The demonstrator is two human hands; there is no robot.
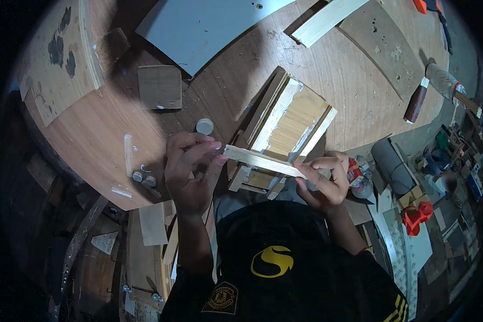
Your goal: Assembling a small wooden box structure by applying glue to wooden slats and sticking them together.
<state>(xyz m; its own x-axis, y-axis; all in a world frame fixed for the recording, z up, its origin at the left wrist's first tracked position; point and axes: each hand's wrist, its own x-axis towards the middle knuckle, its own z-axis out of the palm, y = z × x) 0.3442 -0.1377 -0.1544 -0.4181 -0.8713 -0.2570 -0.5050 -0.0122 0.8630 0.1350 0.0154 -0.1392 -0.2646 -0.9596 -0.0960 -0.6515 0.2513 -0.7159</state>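
A pale narrow wooden strip [263, 161] slants across the middle, over the near end of a small wooden box-like frame [292, 126]. My right hand [327, 180] pinches the strip's right end between thumb and fingers. At the other end, my left hand [190, 169] has its thumb and curled fingers apart, the tips right beside the wood; whether they touch it is hard to see. Something white, like glue, is on a left fingertip. The frame has pale side rails, a brown panel and white smears along its joints. Beyond my left hand lies a round wooden disc [204, 126].
A square wood block [160, 87], a grey-white board [209, 27] and a brown board [383, 48] lie on the table [214, 96]. At right are a dark-handled tool [416, 102] and a brush [467, 99]. Small discs [138, 176] and a thin strip [127, 155] lie left.
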